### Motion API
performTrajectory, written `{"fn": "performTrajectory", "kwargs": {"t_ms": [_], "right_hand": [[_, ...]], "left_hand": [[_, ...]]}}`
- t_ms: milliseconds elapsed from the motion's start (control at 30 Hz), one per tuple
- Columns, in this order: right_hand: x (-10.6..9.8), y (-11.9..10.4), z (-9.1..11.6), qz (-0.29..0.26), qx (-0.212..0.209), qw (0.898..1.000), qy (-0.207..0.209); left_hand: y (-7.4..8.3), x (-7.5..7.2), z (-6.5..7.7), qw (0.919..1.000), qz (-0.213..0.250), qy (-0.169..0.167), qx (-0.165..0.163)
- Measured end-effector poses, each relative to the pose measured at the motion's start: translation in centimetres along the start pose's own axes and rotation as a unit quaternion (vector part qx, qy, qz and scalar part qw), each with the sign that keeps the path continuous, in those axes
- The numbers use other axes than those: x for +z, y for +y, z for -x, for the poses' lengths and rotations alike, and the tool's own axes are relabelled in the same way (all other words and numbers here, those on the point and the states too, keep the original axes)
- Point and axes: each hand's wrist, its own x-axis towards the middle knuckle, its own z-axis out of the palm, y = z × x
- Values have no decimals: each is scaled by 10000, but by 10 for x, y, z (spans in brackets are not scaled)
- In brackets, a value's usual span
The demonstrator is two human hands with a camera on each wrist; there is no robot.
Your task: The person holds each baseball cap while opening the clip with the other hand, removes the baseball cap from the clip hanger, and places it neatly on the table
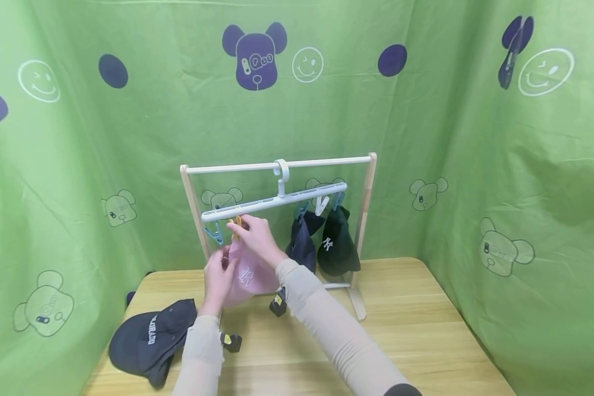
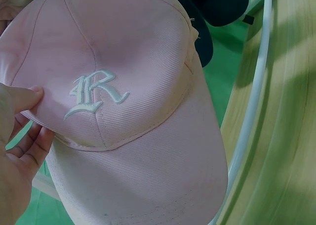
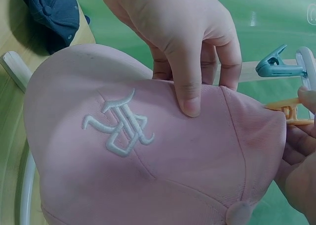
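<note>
A pink cap (image 1: 249, 275) with a white embroidered letter hangs below the left half of the white clip hanger (image 1: 257, 206). My left hand (image 1: 219, 278) pinches the cap's edge between thumb and fingers, the thumb on the outer cloth beside the letter in the left wrist view. My right hand (image 1: 258, 236) holds a yellow clothespin (image 3: 289, 111) just under the hanger bar. In the right wrist view that clothespin's jaws are at the gathered cloth of the crown. A teal clothespin (image 1: 214, 234) dangles at the hanger's left end, beside my hands.
On the hanger's right half, a navy cap (image 1: 302, 245) and a black cap (image 1: 337, 247) hang from clips, with a white clothespin (image 1: 321, 205) between. A wooden rack (image 1: 368, 192) carries the hanger. A dark cap (image 1: 146, 338) with white lettering lies on the table (image 1: 401, 330) at left.
</note>
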Motion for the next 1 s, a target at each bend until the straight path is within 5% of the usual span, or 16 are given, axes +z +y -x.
{"fn": "performTrajectory", "kwargs": {"t_ms": [733,1000], "right_hand": [[1,2,-2,96,-118,9999,34],[2,4,-3,131,-109,9998,51]], "left_hand": [[-8,-2,8,9992,-363,103,132],[-10,-3,10,9971,-538,279,469]]}}
